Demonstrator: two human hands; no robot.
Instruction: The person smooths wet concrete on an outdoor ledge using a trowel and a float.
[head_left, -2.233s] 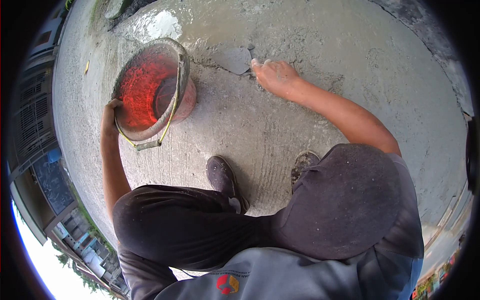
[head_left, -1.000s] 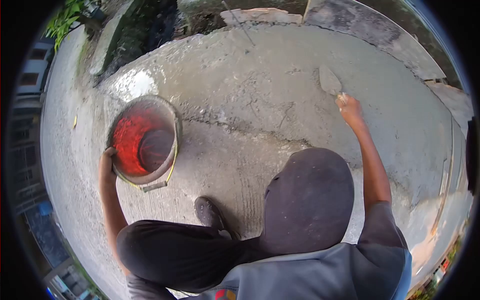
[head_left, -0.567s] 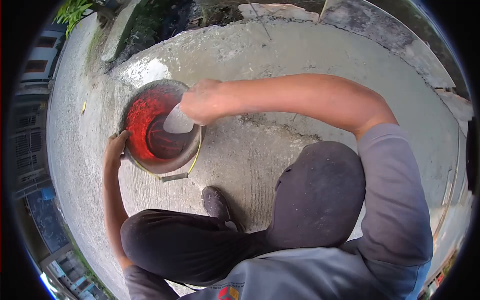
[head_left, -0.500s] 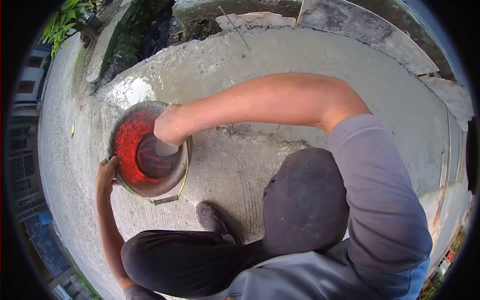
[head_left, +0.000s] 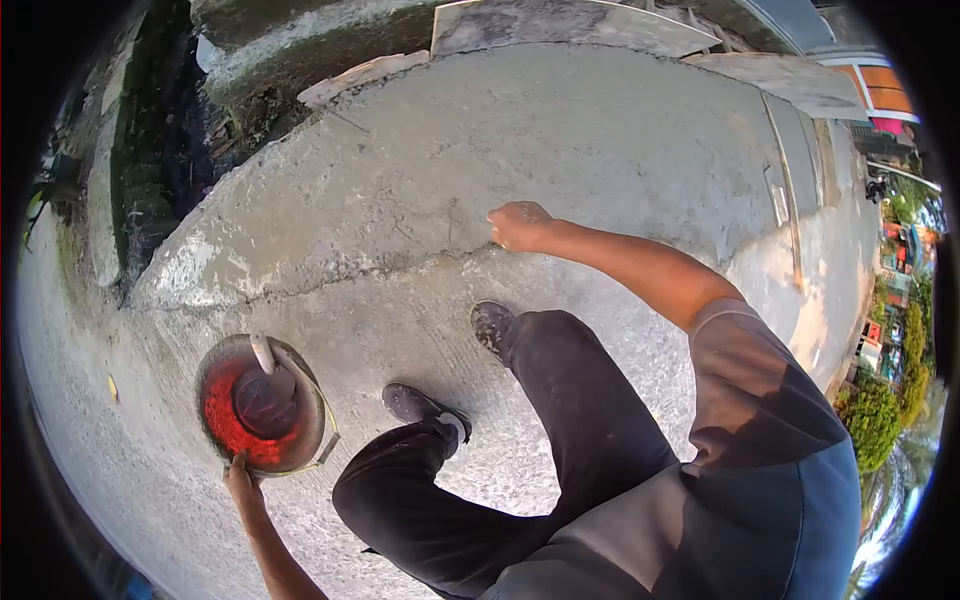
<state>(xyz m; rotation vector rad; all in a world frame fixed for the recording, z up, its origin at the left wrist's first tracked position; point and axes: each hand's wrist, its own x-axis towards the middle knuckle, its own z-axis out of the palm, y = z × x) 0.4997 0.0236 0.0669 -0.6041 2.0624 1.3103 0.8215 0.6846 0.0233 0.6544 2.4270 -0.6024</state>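
A bucket (head_left: 308, 455) with a red inside and a cement-smeared rim stands at the left. My left hand (head_left: 241, 482) grips its near rim, thumb over the edge. Inside the bucket a trowel (head_left: 281, 384) leans with its pale handle against the far rim. My right hand (head_left: 518, 226) hangs over the near edge of the wet cement (head_left: 560, 130), well to the right of the bucket. Its fingers are curled closed; whether anything is in them is hidden. The bucket's wire handle (head_left: 333, 440) hangs down on its right side.
My two shoes (head_left: 412, 403) stand on rough concrete beside the bucket. A thin rod (head_left: 347, 121) sticks up at the cement's far left. Boards (head_left: 570, 28) edge the far side, and a long strip of wood (head_left: 786, 190) lies at right. A dark ditch (head_left: 185, 130) runs at upper left.
My right hand has left the bucket and moved right, over the cement edge. The trowel now rests in the bucket, uncovered. The view has shifted right; my left hand still holds the rim.
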